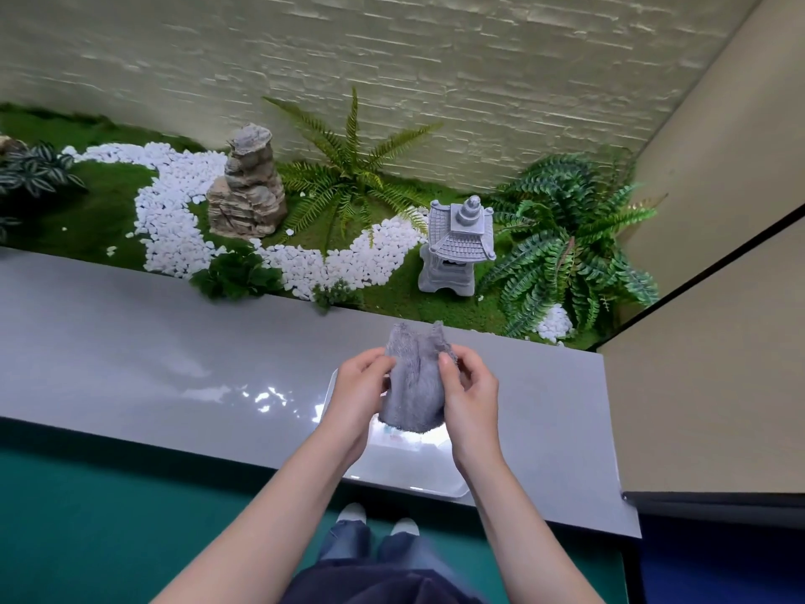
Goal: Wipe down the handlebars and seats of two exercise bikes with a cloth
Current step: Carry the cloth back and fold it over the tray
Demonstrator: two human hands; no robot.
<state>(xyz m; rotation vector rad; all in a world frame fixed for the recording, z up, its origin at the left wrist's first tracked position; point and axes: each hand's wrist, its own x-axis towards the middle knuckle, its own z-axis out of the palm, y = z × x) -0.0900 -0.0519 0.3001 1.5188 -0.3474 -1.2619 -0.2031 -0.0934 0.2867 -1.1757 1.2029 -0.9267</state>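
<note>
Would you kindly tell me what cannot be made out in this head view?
Head view:
The white tray: middle hidden by the cloth; contents washed out by glare.
The cloth's side edges: under left hand and right hand.
The trousers: blurred, cut by bottom edge.
No exercise bikes in frame.

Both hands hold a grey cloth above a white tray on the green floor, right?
No: in the head view the left hand and right hand hold the grey cloth above the white tray, but the tray sits on the grey counter, not the green floor.
</note>
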